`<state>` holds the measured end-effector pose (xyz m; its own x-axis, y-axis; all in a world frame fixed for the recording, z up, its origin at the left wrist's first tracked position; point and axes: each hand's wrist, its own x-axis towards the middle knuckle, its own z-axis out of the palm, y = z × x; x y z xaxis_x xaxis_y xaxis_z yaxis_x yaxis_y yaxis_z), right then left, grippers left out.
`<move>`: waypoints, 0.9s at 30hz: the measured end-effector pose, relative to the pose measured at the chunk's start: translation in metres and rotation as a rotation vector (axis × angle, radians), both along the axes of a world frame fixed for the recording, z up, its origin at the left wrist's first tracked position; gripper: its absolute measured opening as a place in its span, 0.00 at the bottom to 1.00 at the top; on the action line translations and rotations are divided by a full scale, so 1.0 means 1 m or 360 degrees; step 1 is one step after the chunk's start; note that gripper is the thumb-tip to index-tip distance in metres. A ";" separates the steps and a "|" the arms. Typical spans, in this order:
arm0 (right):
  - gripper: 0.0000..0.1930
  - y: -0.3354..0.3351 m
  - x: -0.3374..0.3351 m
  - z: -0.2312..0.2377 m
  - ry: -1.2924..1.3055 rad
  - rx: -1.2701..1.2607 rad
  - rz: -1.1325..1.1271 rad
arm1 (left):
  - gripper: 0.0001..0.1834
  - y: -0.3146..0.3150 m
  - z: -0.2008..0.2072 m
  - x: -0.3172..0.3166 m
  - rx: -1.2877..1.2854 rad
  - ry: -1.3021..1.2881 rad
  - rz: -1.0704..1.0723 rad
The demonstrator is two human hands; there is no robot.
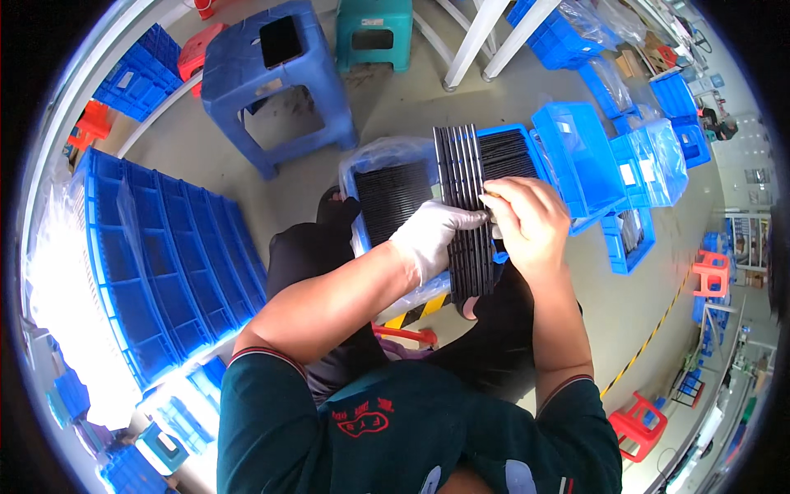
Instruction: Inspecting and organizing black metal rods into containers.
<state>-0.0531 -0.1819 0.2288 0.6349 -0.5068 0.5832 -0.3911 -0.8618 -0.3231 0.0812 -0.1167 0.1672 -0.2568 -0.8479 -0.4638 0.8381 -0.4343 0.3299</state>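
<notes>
Above two blue plastic boxes (pixel 502 130) packed with thin, dark strips (pixel 393 198), a sheaf of long, glossy black rods (pixel 469 267) sits in the gloved left hand (pixel 432 237), fingers closed around its left side. The bare right hand (pixel 531 221) bunches its fingertips at the sheaf's right edge; whether they pinch anything, I cannot tell. Clear, crinkled film (pixel 387 151) drapes the left box.

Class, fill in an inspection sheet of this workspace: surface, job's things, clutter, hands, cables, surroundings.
Surface: grey floor; work held above the lap.
Job's things: dark strips, side by side, in hand; blue bin of dark pieces beyond.
Clutter: clear plastic film; dark flat rectangle on a blue stool.
Hands: left hand, white-gloved, grips the strips; right hand, bare, at their right edge.
Cables: nothing seen near the hands.
Surroundings: blue crates left; red stool and striped tape right.
</notes>
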 end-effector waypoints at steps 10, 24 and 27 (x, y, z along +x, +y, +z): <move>0.07 -0.011 -0.007 -0.014 -0.0435 0.0812 -0.0144 | 0.15 0.001 0.015 0.005 -0.0147 0.0056 -0.0063; 0.06 -0.007 -0.003 -0.007 -0.0279 0.0631 -0.0115 | 0.14 0.002 0.011 0.008 -0.0191 0.0120 -0.0076; 0.06 -0.008 0.001 -0.008 -0.0207 0.0161 -0.0047 | 0.13 0.004 0.009 0.009 -0.0146 0.0084 -0.0100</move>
